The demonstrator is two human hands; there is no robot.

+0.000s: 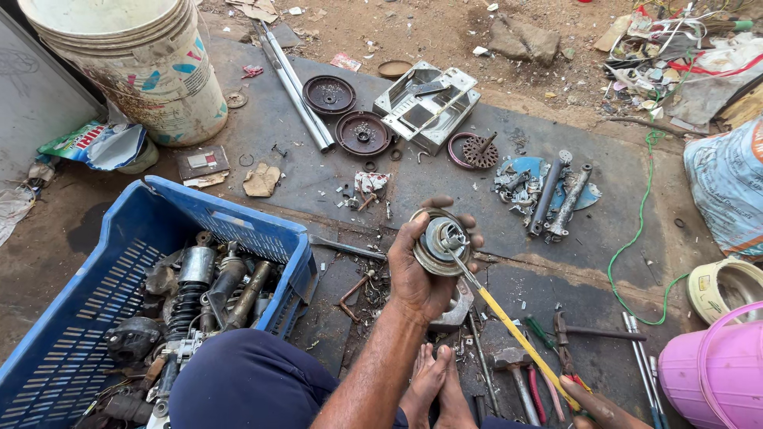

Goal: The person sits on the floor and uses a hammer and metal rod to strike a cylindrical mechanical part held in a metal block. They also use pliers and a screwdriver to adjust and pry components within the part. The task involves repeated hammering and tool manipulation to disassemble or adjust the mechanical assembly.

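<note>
- A white bucket (135, 67) stands far up and left of the blue crate (119, 270).
- The blue crate, my landmark, sits at the lower left, holding shock absorbers (191, 294) and other greasy metal parts.
- Just right of the crate, the left hand (421, 270) is raised above the dark mat (477, 183), its fingers curled tight around a round metal part (439, 242), thumb on top of its rim.
- A yellow-handled screwdriver (509, 330) runs down and right from that part, its tip set in the part's centre.
- The right hand (596, 409), far right of the crate at the lower edge, is closed on the screwdriver's handle; it is partly cut off.
- A hammer (584, 330) lies just above that hand.
- A pink bucket (715, 369) stands farthest right of the crate.
</note>
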